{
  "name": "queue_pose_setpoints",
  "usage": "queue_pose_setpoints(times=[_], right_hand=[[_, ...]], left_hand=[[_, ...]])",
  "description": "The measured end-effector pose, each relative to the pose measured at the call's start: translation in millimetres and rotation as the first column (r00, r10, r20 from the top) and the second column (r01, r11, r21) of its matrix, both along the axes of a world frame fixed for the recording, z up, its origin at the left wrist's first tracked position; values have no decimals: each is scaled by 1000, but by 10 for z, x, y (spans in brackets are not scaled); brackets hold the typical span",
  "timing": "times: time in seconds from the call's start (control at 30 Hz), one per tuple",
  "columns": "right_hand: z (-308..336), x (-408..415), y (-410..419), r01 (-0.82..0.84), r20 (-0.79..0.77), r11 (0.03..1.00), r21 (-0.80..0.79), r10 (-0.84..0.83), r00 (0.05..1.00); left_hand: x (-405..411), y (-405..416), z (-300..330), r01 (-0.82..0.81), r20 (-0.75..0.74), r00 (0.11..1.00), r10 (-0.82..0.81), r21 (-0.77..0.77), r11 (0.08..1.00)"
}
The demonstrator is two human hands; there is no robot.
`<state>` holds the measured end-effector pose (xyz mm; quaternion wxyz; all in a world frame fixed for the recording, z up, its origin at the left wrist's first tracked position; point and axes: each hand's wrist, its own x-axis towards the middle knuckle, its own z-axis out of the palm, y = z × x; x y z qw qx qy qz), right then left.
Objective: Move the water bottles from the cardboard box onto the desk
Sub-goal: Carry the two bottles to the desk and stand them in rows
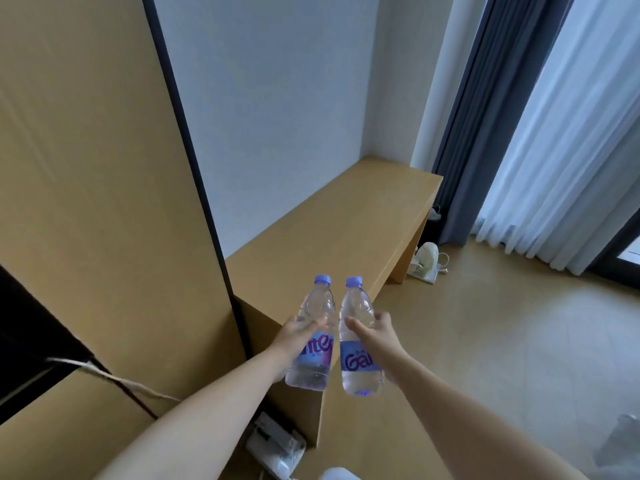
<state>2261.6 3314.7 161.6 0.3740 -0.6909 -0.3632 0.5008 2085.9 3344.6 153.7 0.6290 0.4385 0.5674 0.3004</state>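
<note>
While nothing yet stands on the long, bare light-wood desk (346, 216), which stretches from the middle of the view away toward one o'clock along the pale wall, the work looks to be partway through its carrying stage. At the far left a tall tan wooden panel with a dark edge (104, 168) fills nine to eleven o'clock, and a frayed cord crosses its lower part at about eight o'clock. Just below centre the left hand (294, 336) has its fingers curled round the shoulder of a clear plastic water bottle with a lilac cap and a blue-and-pink label (313, 344), held upright in the air with a slight lean. Touching or nearly touching it on the right, a second clear lilac-capped bottle with a blue label (358, 344) is gripped the same way by the right hand (375, 336), thumb across its front. Both bottles hang over the near end of the desk and are not set down. The cardboard box cannot be made out with certainty: a tan box-like edge (291, 403) at six o'clock, under the bottles, may be it, so how many bottles remain is unknown. Grey and white curtains (540, 140) hang at two o'clock
</note>
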Motion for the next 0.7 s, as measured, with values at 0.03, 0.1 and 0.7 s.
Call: queue_pose_setpoints(times=[0.03,0.1,0.7], right_hand=[[43,23,162,-36,-18,999,-20,36,999],[102,38,484,-105,-48,993,-47,102,994],[115,-9,3062,-780,165,626,13,768,619]], left_hand=[[-9,127,12,-19,-4,1000,19,3,1000],[-37,347,22,-42,-36,998,42,5,999],[96,1728,-3,-519,-13,853,522,89,850]])
